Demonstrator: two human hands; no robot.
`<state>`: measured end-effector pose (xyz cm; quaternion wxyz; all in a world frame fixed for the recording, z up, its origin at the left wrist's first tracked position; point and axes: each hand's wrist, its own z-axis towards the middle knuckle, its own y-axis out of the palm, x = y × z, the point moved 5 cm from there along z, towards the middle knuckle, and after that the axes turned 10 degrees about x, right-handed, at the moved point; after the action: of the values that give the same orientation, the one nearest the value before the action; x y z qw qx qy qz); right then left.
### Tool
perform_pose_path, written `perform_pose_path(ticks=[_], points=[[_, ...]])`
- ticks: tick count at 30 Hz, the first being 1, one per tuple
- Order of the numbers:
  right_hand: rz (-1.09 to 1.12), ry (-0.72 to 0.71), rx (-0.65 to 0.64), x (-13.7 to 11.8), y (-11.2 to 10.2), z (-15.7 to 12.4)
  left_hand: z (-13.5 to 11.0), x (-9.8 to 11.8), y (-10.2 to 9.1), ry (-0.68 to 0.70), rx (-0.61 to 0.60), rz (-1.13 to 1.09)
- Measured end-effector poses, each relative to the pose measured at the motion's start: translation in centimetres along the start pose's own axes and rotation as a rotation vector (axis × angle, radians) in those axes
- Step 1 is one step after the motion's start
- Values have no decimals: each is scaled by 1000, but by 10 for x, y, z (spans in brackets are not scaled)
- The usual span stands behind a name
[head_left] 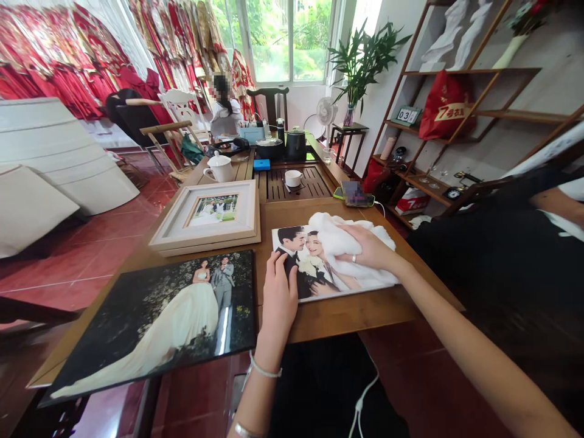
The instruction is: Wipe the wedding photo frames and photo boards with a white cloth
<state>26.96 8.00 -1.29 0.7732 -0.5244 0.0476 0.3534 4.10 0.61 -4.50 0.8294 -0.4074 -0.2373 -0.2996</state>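
Note:
A glossy wedding photo print [314, 277] lies flat near the front edge of the wooden table [347, 313]. My left hand [278, 292] rests on its left edge, fingers curled over the corner and holding it down. My right hand [369, 246] presses a white fluffy cloth [335, 234] onto the upper part of the print, fingers closed on the cloth.
A large dark wedding print [159, 316] overhangs the table's front left. Stacked white picture frames [207, 216] sit behind it. Further back are a tea tray [292, 185] with a cup, a white mug [219, 167], kettles, a phone [356, 194]. A seated person [224, 112] is at the far end; shelves stand right.

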Motion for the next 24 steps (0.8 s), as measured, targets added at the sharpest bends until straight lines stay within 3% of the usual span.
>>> perform_pose_path(ticks=[4, 7, 17, 20, 24], points=[[-7, -14, 47, -2, 14, 33, 0, 0, 0, -7, -3, -8], [-13, -34, 63, -11, 19, 38, 0, 0, 0, -9, 4, -16], [48, -213, -79, -60, 9, -34, 0, -3, 1, -9, 13, -34], [53, -196, -69, -60, 3, -44, 0, -3, 0, -15, 11, -40], [22, -132, -61, -45, 1, -35, -1, -2, 0, -14, 14, -34]])
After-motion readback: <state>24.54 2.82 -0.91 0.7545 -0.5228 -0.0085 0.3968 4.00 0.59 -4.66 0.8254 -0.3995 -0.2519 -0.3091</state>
